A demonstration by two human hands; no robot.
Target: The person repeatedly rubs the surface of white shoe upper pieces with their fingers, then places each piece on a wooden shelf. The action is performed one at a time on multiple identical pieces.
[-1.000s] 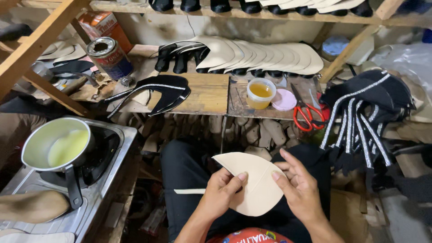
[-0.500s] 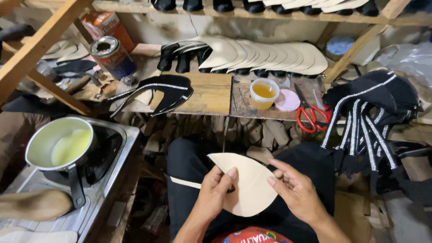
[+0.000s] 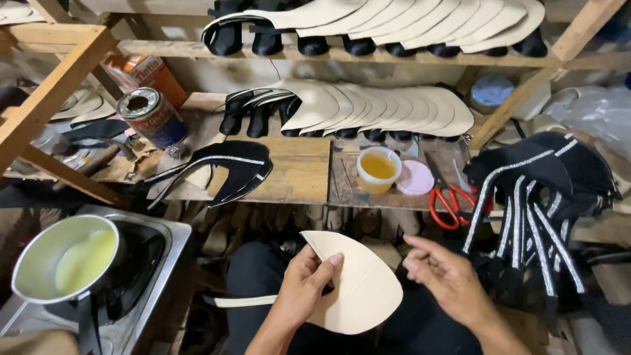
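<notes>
Your left hand (image 3: pixel 303 289) holds the cream shoe piece (image 3: pixel 358 286) over your lap, near the bottom middle; your thumb lies on top and your fingers are under it; your right hand (image 3: pixel 442 279) is open and loose, just right of the piece, not touching it; its fingers point left at the curved edge.

The piece is shaped like a leaf; its long way runs from the far left corner down to the near right, where the round end sits; a thin cream strip (image 3: pixel 242 302) sticks out to the left, behind your hand.

There is open room between your two hands and above them, up to the near edge of the wooden bench (image 3: pixel 299 172); on the left a pot (image 3: pixel 62 263) of pale liquid sits on a metal stove (image 3: pixel 161 253), near your left arm; on the right a pile of black striped pieces (image 3: pixel 539 190) hangs close to your right hand; farther off stand a small cup of yellow glue (image 3: pixel 378 169) and red scissors (image 3: pixel 447 200).
</notes>
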